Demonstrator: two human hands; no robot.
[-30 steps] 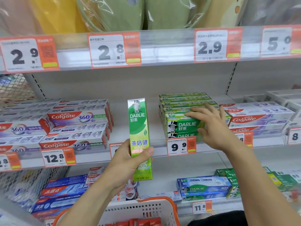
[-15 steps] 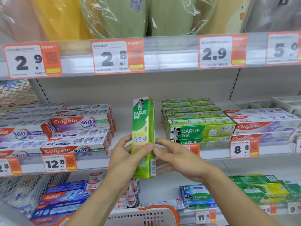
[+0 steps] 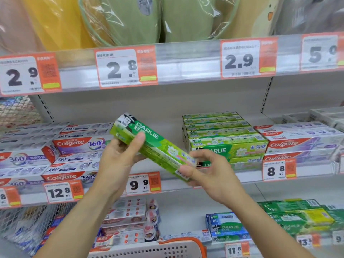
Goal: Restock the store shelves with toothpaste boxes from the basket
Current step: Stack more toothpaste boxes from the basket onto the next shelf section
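Note:
A green Darlie toothpaste box (image 3: 158, 146) is tilted in the air in front of the middle shelf, its top end up to the left. My left hand (image 3: 121, 159) grips its upper end, thumb across the front. My right hand (image 3: 206, 170) pinches its lower end. Behind it on the shelf is a stack of the same green Darlie boxes (image 3: 223, 138), with a bare gap of shelf (image 3: 163, 112) to its left. The white basket with an orange rim (image 3: 167, 248) shows at the bottom edge.
Colgate 360 boxes (image 3: 74, 146) fill the shelf on the left, and more Colgate boxes (image 3: 301, 144) lie on the right. Price tags (image 3: 143, 183) line the shelf edges. The lower shelf holds other toothpaste boxes (image 3: 227, 228). Wrapped goods sit on the top shelf.
The box was upright in my left hand while my right hand touched the shelf stack. My right hand came over and took the lower end, and the box has tipped toward horizontal.

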